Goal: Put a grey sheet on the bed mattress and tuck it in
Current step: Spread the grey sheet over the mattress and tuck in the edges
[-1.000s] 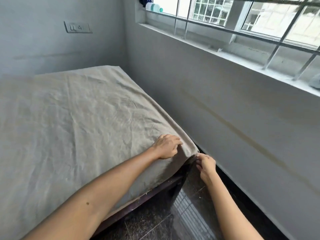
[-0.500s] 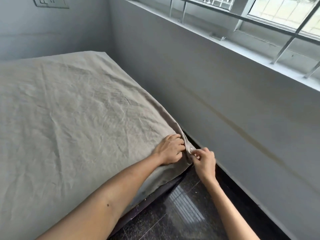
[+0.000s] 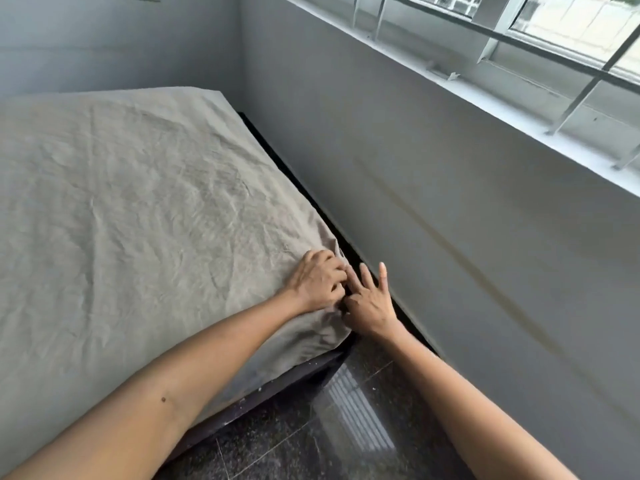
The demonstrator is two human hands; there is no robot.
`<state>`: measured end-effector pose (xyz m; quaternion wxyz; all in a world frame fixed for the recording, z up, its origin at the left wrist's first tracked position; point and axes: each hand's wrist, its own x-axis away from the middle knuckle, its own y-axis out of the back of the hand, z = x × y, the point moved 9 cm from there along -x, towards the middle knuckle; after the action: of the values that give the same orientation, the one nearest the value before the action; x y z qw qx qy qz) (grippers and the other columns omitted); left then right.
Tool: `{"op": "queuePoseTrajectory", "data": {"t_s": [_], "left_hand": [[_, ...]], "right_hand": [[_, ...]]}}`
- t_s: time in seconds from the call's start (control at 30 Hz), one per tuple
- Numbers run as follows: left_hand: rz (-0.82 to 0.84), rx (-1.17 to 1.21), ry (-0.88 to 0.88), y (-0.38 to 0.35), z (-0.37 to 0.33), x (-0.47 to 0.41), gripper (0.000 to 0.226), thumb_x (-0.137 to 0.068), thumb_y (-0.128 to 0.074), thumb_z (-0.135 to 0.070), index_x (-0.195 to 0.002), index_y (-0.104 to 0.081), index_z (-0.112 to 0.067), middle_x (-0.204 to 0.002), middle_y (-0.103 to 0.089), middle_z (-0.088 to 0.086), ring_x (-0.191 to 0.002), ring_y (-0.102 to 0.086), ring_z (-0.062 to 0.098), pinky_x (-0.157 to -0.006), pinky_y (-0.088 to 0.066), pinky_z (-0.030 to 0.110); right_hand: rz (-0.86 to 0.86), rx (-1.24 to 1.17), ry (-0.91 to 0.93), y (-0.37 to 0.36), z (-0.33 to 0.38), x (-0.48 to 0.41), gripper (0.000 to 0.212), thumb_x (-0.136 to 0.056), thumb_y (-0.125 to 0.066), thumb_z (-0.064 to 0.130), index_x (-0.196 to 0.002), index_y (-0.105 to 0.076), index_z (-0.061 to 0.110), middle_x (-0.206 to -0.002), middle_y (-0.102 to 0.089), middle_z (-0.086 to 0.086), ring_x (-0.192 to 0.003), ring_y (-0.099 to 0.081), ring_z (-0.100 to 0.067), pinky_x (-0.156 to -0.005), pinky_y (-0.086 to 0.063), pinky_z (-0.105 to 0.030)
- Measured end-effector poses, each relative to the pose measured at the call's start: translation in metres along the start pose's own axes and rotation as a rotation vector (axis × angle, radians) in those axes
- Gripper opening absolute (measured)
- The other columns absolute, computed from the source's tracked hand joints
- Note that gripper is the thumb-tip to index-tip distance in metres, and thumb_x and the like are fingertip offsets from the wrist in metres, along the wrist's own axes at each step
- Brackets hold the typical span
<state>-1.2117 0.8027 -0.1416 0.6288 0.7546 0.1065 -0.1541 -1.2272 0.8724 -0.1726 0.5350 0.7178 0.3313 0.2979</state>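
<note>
Right grip (image 3: 369, 306) let go, now spread in narrow gap by wall (image 3: 450, 202); left grip (image 3: 317, 280) clutches grey sheet (image 3: 138, 220) corner.

The crumpled grey fabric sheet (image 3: 138, 209) hides the mattress wholly and runs off the left edge. Below it only a strip of the dark bed frame (image 3: 277, 386) shows. The left hand (image 3: 317, 280) curls at the near corner; whether its fingers pinch cloth cannot be told. The right hand (image 3: 370, 306) is partly hidden on its thumb side. Both forearms are cut off by the bottom edge.
</note>
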Motion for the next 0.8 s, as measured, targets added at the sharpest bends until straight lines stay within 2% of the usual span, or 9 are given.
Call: {"op": "queuePoseTrajectory", "data": {"t_s": [0.07,0.13,0.23,0.3,0.33,0.4,0.47,0.63,0.8], "left_hand": [[0.052,-0.049,0.057,-0.005,0.003,-0.004,0.038,-0.07,-0.037,-0.038,-0.075,-0.071,-0.021,-0.095,-0.065,-0.002,-0.097,-0.057,0.026,-0.087,-0.044,0.043],[0.112,-0.06,0.126,-0.013,0.008,-0.005,0.044,-0.071,-0.033,-0.041,-0.079,-0.072,-0.023,-0.109,-0.063,-0.002,-0.111,-0.052,0.025,-0.094,-0.039,0.044],[0.211,-0.044,0.211,-0.017,0.009,-0.006,0.044,-0.072,-0.033,-0.041,-0.086,-0.073,-0.028,-0.138,-0.049,-0.003,-0.129,-0.038,0.023,-0.103,-0.029,0.042],[0.238,0.008,0.256,-0.019,0.013,-0.004,0.045,-0.074,-0.03,-0.044,-0.088,-0.072,-0.032,-0.147,-0.04,-0.005,-0.135,-0.031,0.021,-0.107,-0.023,0.041],[0.219,0.031,0.27,-0.018,0.015,-0.003,0.047,-0.074,-0.028,-0.045,-0.087,-0.071,-0.033,-0.146,-0.041,-0.005,-0.135,-0.032,0.021,-0.108,-0.022,0.041],[0.15,0.035,0.27,-0.019,0.017,0.002,0.042,-0.074,-0.03,-0.043,-0.081,-0.071,-0.032,-0.139,-0.05,-0.002,-0.133,-0.038,0.024,-0.107,-0.024,0.044],[0.116,0.013,0.258,-0.022,0.016,0.006,0.034,-0.075,-0.036,-0.04,-0.077,-0.069,-0.031,-0.134,-0.055,-0.001,-0.129,-0.043,0.026,-0.106,-0.026,0.045],[0.083,-0.004,0.249,-0.021,0.016,0.004,0.03,-0.076,-0.039,-0.038,-0.077,-0.069,-0.03,-0.132,-0.057,-0.001,-0.128,-0.045,0.026,-0.106,-0.024,0.044],[0.048,-0.048,0.147,-0.01,0.001,0.004,0.025,-0.074,-0.046,-0.034,-0.08,-0.069,-0.026,-0.129,-0.056,0.004,-0.124,-0.046,0.028,-0.104,-0.03,0.056]], "right_hand": [[0.017,-0.345,-0.115,0.021,-0.027,-0.001,0.034,-0.084,-0.049,0.036,-0.101,-0.07,0.014,-0.12,-0.058,-0.005,-0.117,-0.05,-0.03,-0.105,-0.029,-0.047],[-0.093,-0.756,-0.337,0.035,-0.06,0.013,0.035,-0.081,-0.046,0.029,-0.087,-0.069,0.005,-0.092,-0.067,-0.01,-0.091,-0.062,-0.031,-0.079,-0.051,-0.041],[-0.134,-1.297,-0.515,0.012,-0.061,0.046,0.023,-0.075,-0.047,0.011,-0.066,-0.068,0.009,-0.067,-0.069,-0.01,-0.066,-0.065,-0.029,-0.064,-0.054,-0.041],[-0.038,-1.412,-0.512,-0.009,-0.033,0.061,0.023,-0.077,-0.049,0.008,-0.06,-0.064,0.01,-0.06,-0.066,-0.003,-0.06,-0.059,-0.025,-0.059,-0.046,-0.025],[0.041,-1.436,-0.485,-0.019,-0.015,0.065,0.025,-0.08,-0.048,0.005,-0.063,-0.063,0.015,-0.061,-0.064,0.006,-0.062,-0.055,-0.018,-0.058,-0.04,-0.016],[0.202,-1.5,-0.449,-0.046,0.019,0.069,0.037,-0.084,-0.044,0.001,-0.111,-0.063,0.017,-0.104,-0.061,0.012,-0.096,-0.056,-0.012,-0.08,-0.037,-0.011],[0.259,-1.594,-0.433,-0.064,0.04,0.064,0.066,-0.084,-0.042,-0.001,-0.147,-0.028,0.012,-0.147,-0.035,0.002,-0.136,-0.032,-0.013,-0.108,-0.023,-0.018],[0.239,-1.833,-0.512,-0.08,0.059,0.046,0.094,-0.069,-0.047,0.01,-0.151,-0.005,0.026,-0.149,-0.018,0.011,-0.138,-0.019,-0.008,-0.115,-0.019,-0.028],[0.291,-1.671,-0.693,-0.104,0.068,0.03,0.096,-0.066,-0.049,0.023,-0.147,-0.001,0.042,-0.157,-0.017,0.003,-0.142,-0.021,-0.02,-0.114,-0.023,-0.044]]}}
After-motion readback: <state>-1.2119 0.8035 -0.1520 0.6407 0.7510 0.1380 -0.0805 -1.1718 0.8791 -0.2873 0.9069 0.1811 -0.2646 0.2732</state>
